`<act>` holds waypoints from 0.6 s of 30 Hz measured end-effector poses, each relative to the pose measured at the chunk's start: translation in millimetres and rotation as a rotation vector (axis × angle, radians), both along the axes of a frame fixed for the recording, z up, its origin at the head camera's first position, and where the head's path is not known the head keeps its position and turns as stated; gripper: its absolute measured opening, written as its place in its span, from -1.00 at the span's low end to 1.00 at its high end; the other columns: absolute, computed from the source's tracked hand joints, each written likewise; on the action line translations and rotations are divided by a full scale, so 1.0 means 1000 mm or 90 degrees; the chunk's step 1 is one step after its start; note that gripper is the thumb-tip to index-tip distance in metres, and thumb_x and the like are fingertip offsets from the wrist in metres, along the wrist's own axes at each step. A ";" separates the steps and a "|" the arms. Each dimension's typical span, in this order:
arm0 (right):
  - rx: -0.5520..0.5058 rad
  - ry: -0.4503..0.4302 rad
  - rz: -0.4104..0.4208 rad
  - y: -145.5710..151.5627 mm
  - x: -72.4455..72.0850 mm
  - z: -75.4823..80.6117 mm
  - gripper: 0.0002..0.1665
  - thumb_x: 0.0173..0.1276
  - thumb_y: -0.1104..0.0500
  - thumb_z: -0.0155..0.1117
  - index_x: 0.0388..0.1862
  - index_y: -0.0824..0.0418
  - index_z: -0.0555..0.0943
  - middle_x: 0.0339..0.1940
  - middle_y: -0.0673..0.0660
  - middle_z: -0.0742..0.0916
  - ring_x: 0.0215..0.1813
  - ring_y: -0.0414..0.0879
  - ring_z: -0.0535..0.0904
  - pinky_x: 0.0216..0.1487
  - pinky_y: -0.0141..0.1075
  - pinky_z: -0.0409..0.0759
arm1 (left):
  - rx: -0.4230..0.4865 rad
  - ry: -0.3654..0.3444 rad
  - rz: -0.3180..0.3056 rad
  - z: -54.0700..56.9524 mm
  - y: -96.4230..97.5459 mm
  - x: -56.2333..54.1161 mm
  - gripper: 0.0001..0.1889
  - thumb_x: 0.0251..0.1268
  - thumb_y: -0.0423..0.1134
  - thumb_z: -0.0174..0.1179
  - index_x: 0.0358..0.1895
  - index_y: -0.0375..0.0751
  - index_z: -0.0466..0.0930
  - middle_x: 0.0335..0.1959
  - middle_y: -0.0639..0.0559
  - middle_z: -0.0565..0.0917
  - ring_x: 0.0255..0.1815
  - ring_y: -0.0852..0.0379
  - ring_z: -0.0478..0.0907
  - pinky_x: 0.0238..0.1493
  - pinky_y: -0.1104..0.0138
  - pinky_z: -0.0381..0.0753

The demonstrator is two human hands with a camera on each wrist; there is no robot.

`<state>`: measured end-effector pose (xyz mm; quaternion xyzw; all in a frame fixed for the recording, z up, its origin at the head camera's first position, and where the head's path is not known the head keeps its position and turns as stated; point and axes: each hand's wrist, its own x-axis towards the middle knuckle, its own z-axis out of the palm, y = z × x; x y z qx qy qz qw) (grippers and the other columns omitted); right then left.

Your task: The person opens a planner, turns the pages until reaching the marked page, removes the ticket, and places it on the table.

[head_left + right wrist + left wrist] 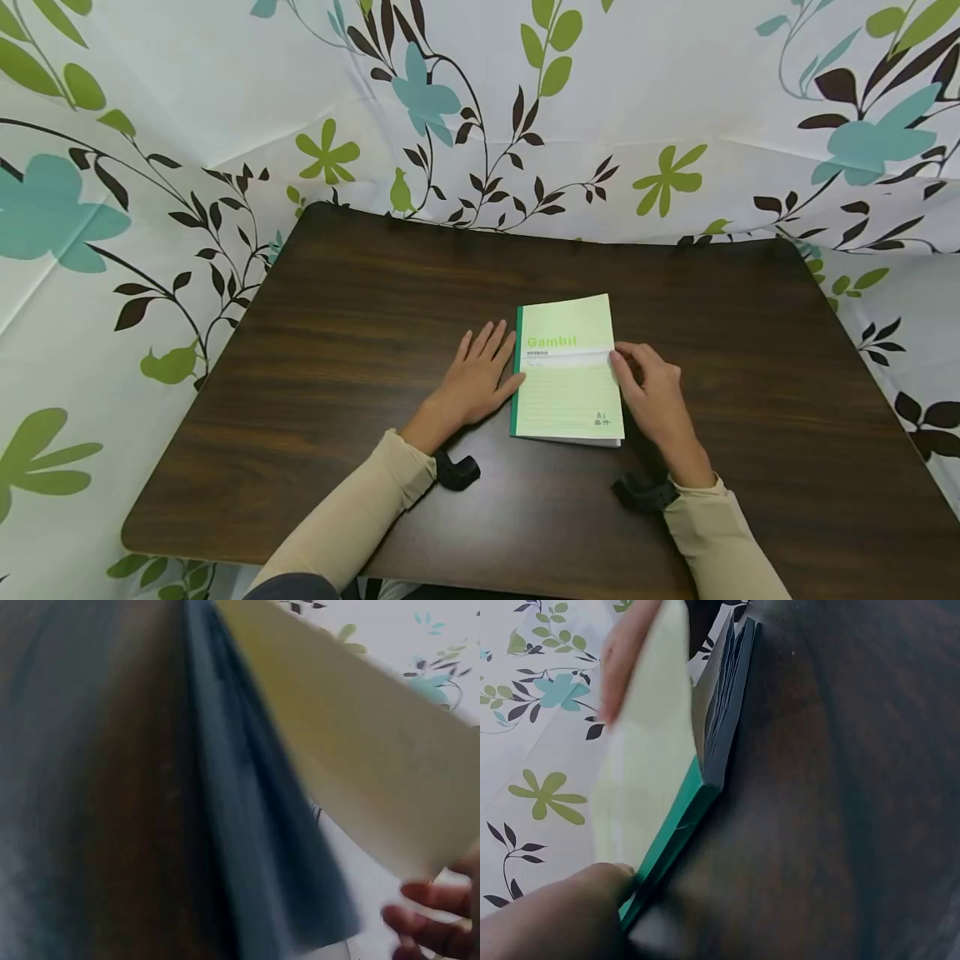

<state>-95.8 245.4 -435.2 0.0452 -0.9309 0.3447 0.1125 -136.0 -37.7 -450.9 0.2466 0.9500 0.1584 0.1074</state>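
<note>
A light green notebook (567, 387) marked "Gambit" lies on the dark wooden table, its dark green spine (515, 375) towards the left. In the left wrist view its cover (649, 742) stands lifted away from the pages. My left hand (468, 387) rests flat on the tabletop beside the spine, fingers straight, the thumb touching the spine edge. At the opposite side, my right hand (656, 396) pinches the right edge of the cover. The right wrist view has the raised cover (375, 742) near the right fingers (435, 919); the pages below it are blurred.
The brown tabletop (360, 283) stretches out on both sides of the notebook. White cloth (247, 92) with a leaf and bird print hangs behind and beside the table. A dark wrist band with a camera is on each wrist.
</note>
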 end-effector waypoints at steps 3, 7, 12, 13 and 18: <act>-0.087 -0.018 0.043 -0.001 0.004 0.003 -0.50 0.71 0.01 0.03 0.44 0.23 0.54 0.16 0.23 0.71 0.00 -0.10 0.59 0.04 -0.48 0.43 | 0.034 -0.014 0.011 -0.001 0.000 0.000 -0.23 0.69 0.26 -0.27 0.73 -0.05 -0.12 0.78 -0.04 -0.19 0.80 -0.05 -0.29 0.75 -0.10 -0.32; -0.208 -0.049 0.145 -0.008 0.009 0.008 -0.40 0.74 0.08 -0.14 0.67 0.13 0.25 0.55 0.24 0.47 0.39 0.04 0.45 0.26 -0.55 0.37 | 0.141 -0.029 0.039 0.002 0.003 -0.001 -0.26 0.71 0.24 -0.29 0.72 -0.07 -0.06 0.77 -0.04 -0.14 0.80 -0.05 -0.26 0.74 -0.12 -0.35; -0.310 -0.035 0.283 -0.019 0.014 0.006 -0.33 0.73 0.05 -0.29 0.75 0.03 0.03 0.72 0.18 0.21 0.57 0.00 0.27 0.44 -0.45 0.29 | 0.361 -0.053 0.014 0.012 0.010 0.001 -0.29 0.75 0.12 -0.27 0.72 -0.17 -0.09 0.76 -0.12 -0.06 0.78 -0.11 -0.16 0.73 -0.13 -0.13; -0.313 -0.031 0.309 -0.021 0.015 0.004 -0.32 0.74 0.04 -0.29 0.76 0.03 0.00 0.73 0.17 0.17 0.61 -0.06 0.22 0.47 -0.47 0.26 | 0.402 -0.069 0.006 0.014 0.011 0.003 -0.29 0.75 0.11 -0.28 0.72 -0.18 -0.12 0.76 -0.12 -0.06 0.78 -0.11 -0.15 0.72 -0.13 -0.08; -0.224 -0.028 0.423 -0.032 0.018 0.000 -0.24 0.71 0.21 -0.19 0.77 0.09 -0.14 0.78 0.17 0.04 0.74 -0.18 0.02 0.61 -0.48 0.11 | 0.519 -0.157 0.024 0.031 0.017 0.012 -0.25 0.71 0.14 -0.35 0.73 -0.16 -0.26 0.75 -0.15 -0.09 0.76 -0.16 -0.17 0.69 -0.18 -0.06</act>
